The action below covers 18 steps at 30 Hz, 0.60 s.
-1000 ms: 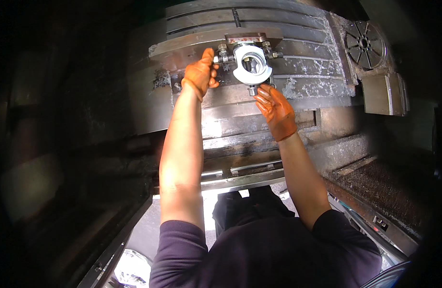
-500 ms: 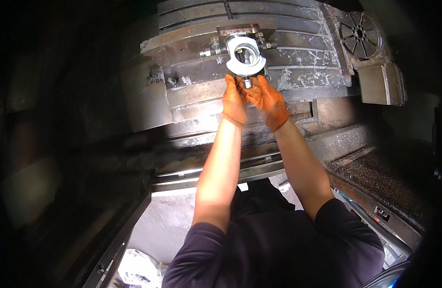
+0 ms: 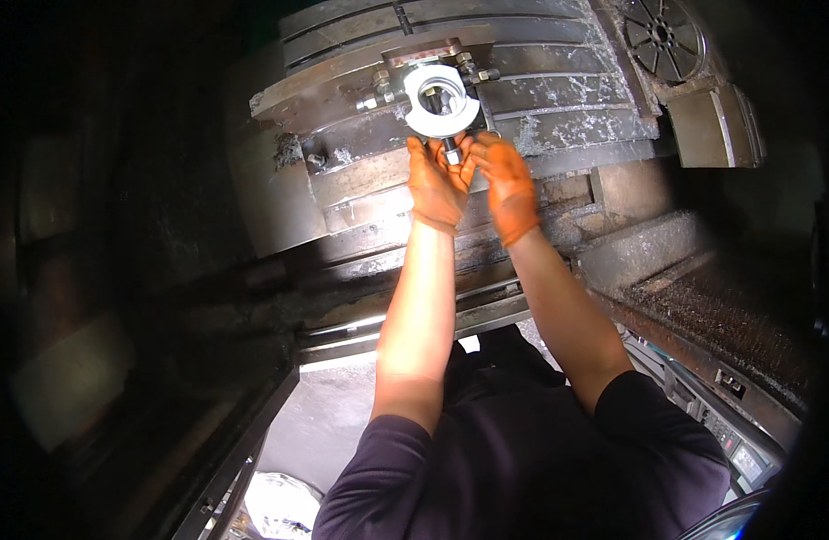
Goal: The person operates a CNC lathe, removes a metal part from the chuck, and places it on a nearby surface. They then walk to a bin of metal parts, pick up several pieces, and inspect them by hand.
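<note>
Silver metal ring [image 3: 441,126] on the slotted machine table [image 3: 581,126]

We see the ring near the top middle, with a dark bolt [image 3: 452,155] with a bright end poking out toward us. Our orange-gloved left hand [image 3: 438,191] is just below the ring. Its thumb is left of the bolt and its fingers curl up on the right, a little apart; we cannot tell if they squeeze it. Our orange-gloved right hand [image 3: 508,187] is just beside it. Those fingers are close together and blurry, so we cannot tell if they hold anything. Small metal fittings [image 3: 369,104] stick out left and right of the ring. Shiny metal chips [image 3: 576,88] lie on the table's right part, near a round slotted plate [image 3: 659,38].
</note>
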### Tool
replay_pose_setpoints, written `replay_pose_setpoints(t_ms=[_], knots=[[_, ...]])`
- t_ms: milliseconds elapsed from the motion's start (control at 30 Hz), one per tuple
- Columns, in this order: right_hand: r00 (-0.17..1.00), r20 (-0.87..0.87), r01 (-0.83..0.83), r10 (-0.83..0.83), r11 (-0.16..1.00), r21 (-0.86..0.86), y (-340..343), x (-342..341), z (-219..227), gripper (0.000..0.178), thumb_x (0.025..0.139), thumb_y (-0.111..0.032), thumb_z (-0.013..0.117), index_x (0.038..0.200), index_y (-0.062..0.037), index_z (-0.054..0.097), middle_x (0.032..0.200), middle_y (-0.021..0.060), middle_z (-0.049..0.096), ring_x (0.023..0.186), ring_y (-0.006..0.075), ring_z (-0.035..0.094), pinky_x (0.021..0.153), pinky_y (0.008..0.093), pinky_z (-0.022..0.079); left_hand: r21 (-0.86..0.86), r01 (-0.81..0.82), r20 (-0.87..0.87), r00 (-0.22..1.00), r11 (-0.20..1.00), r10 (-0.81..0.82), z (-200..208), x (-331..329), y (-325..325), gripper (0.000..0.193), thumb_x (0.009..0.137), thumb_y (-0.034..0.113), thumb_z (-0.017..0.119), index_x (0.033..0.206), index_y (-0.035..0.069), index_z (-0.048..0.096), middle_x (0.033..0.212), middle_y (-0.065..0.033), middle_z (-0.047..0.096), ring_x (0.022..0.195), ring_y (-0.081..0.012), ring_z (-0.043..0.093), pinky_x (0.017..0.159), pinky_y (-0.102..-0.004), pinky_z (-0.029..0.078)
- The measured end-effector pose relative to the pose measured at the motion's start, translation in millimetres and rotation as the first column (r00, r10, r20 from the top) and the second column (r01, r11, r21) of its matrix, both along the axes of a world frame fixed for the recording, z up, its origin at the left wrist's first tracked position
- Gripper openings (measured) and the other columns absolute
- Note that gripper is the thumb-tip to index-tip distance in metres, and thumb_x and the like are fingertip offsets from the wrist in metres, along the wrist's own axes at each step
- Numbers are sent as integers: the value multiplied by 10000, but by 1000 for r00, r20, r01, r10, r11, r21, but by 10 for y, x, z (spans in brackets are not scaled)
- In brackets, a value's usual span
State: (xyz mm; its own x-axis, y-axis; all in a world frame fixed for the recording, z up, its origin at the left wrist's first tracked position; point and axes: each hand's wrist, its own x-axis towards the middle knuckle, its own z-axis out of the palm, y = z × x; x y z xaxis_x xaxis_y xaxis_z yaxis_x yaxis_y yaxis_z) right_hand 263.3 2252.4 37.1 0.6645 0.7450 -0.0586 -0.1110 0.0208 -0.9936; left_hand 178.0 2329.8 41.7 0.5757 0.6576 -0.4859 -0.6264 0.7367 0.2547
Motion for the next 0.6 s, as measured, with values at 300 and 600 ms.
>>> replay_pose_setpoints(t_ms=[300, 600], knots=[[958, 276, 27, 82, 928, -372, 165, -225, 36, 491, 857, -368, 680, 1212, -32, 638, 1161, 211, 676, 1089, 393, 631, 945, 447, 499, 314, 116, 97, 983, 942, -153, -156, -101, -85, 597, 1028, 553, 435, 1374, 67, 469, 1244, -132, 580, 1127, -307, 581, 969, -453, 499], [894, 366, 22, 260, 789, -614, 107, -77, 346, 446, 857, -349, 647, 1190, -53, 652, 1104, 238, 682, 1023, 414, 652, 900, 448, 525, 390, 259, 66, 949, 884, -308, 94, -223, -139, 569, 996, 483, 553, 1437, 138, 451, 1410, -69, 514, 1276, -258, 505, 1086, -442, 417]])
